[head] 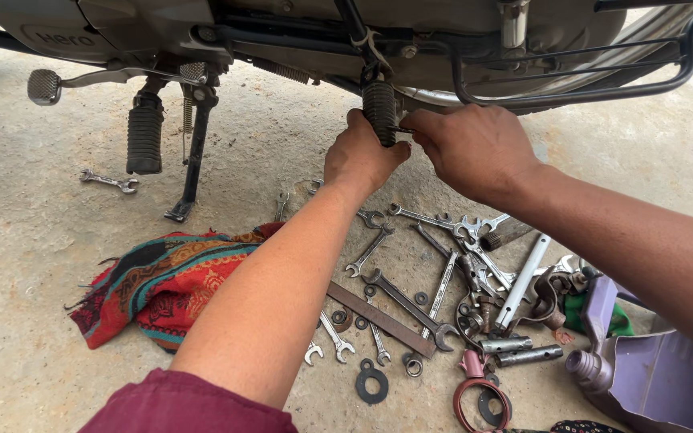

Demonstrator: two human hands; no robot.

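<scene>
Both my hands reach up under a motorcycle. My left hand [360,155] wraps around the lower part of a black ribbed rubber footpeg [378,108]. My right hand [471,148] is just right of it, fingers pinched on a small dark metal piece [401,129] at the side of the footpeg. A second black ribbed footpeg [145,135] hangs at the left, beside the black side stand [196,148].
Several open-ended spanners [411,301], tube spanners [520,282], washers and rings lie scattered on the concrete below my arms. A red patterned cloth [162,281] lies at the left. One lone spanner [108,181] rests far left. A purple plastic container [651,377] sits at the lower right.
</scene>
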